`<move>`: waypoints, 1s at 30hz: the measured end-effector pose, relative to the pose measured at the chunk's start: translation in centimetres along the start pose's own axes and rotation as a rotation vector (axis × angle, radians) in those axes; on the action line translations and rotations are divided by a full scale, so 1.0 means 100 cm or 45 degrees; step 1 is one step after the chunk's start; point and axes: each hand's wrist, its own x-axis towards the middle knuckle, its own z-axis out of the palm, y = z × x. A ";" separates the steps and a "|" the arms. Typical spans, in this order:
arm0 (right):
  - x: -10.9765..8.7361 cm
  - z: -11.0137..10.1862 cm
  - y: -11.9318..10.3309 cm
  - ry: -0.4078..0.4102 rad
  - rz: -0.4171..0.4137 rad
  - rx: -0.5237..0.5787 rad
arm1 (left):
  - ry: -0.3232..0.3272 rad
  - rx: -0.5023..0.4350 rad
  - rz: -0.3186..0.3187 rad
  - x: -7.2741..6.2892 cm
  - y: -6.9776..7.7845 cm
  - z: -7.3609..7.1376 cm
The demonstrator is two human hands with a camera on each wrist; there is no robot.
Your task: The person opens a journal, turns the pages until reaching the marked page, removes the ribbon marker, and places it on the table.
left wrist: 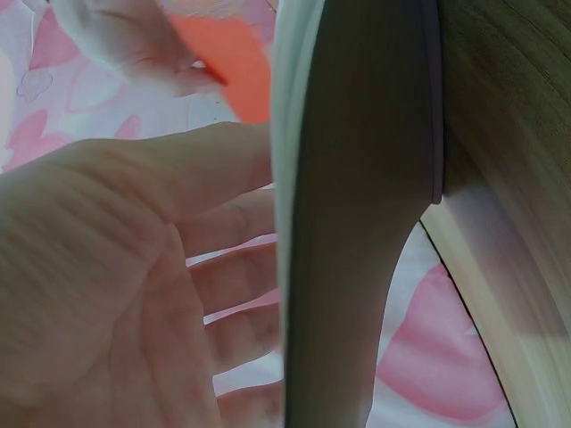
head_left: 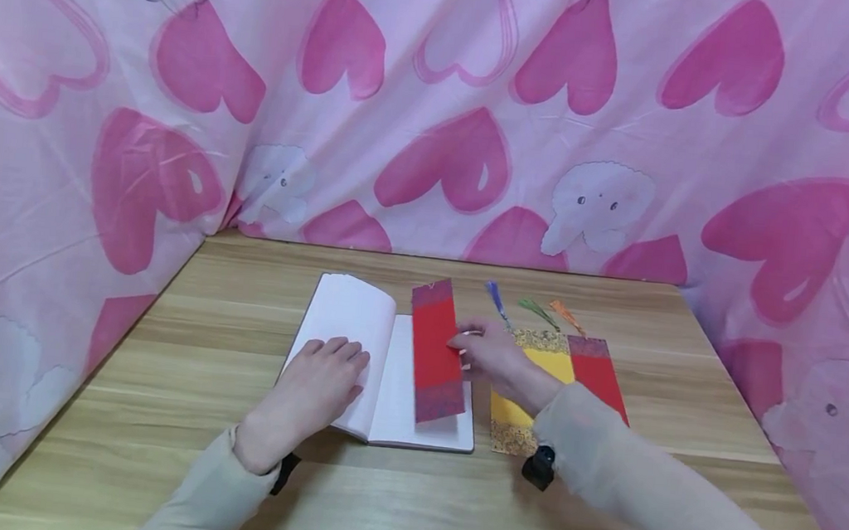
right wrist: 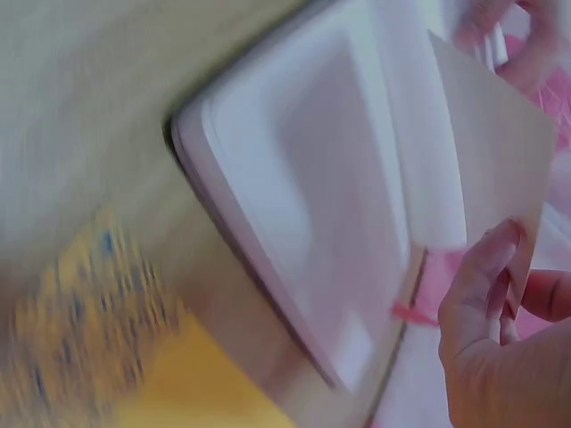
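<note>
An open notebook (head_left: 349,317) lies on the table, its left pages raised in a curve and its right page flat. My left hand (head_left: 321,382) rests on the left page, and the left wrist view has its fingers fairly straight against the paper. Over the right page, my right hand (head_left: 495,358) pinches a red bookmark (head_left: 435,345) with purple patterned ends by its right edge. The bookmark's pale, plain back (right wrist: 500,152) faces the right wrist camera, held between thumb and fingers. It is tilted and lifted off the page.
Right of the notebook lie a yellow bookmark (head_left: 547,364) with speckled ends and another red bookmark (head_left: 598,378), partly behind my right forearm. Blue (head_left: 497,298), green (head_left: 538,311) and orange tassels (head_left: 566,316) stretch behind them. Pink heart-patterned cloth (head_left: 442,133) encloses the wooden table (head_left: 420,506).
</note>
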 end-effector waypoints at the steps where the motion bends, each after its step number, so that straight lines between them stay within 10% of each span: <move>1: -0.001 -0.007 -0.004 -0.004 -0.018 -0.009 | -0.005 0.002 -0.002 0.000 0.000 0.000; 15: -0.014 -0.118 -0.048 0.102 -0.037 -0.059 | 0.031 -0.006 -0.003 -0.002 -0.005 -0.001; 30: -0.027 -0.219 -0.034 0.251 0.001 -0.306 | 0.053 -0.052 0.018 -0.002 -0.006 -0.005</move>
